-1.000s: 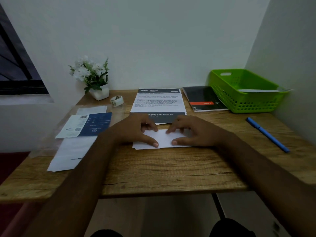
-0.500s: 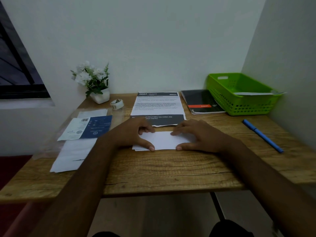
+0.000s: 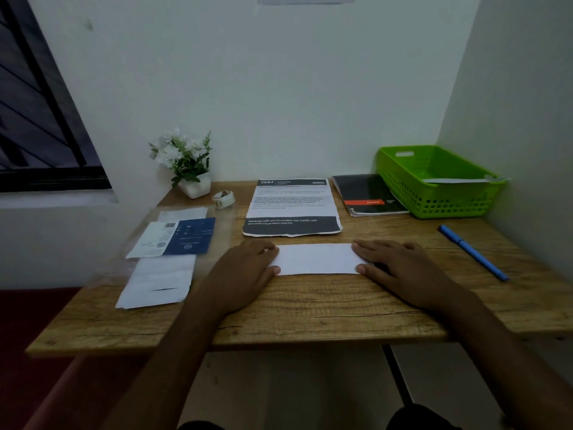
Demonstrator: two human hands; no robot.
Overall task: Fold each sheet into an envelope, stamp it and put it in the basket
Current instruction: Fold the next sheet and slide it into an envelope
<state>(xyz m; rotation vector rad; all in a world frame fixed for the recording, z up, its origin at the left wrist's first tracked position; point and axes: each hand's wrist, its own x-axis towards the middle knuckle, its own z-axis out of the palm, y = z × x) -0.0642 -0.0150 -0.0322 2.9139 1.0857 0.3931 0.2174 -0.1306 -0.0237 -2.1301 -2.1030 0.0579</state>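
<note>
A white sheet folded into a long narrow strip [image 3: 316, 259] lies flat in the middle of the wooden desk [image 3: 310, 308]. My left hand [image 3: 245, 268] presses flat on its left end, fingers spread. My right hand [image 3: 393, 265] rests flat on its right end the same way. Neither hand grips the paper. A green plastic basket [image 3: 434, 193] stands at the back right with a white paper [image 3: 459, 180] lying across its rim.
A printed sheet [image 3: 291, 206] lies just behind the folded paper. A black notebook [image 3: 369, 195] sits beside the basket, a blue pen [image 3: 473, 252] to the right. At left are a clear sleeve with a blue-and-white card [image 3: 173, 237], a white paper [image 3: 158, 280], a tape roll [image 3: 223, 199] and a potted flower [image 3: 186, 164].
My hands have slid apart from the middle of the folded sheet out to its two ends, uncovering the white strip. The camera has tilted up.
</note>
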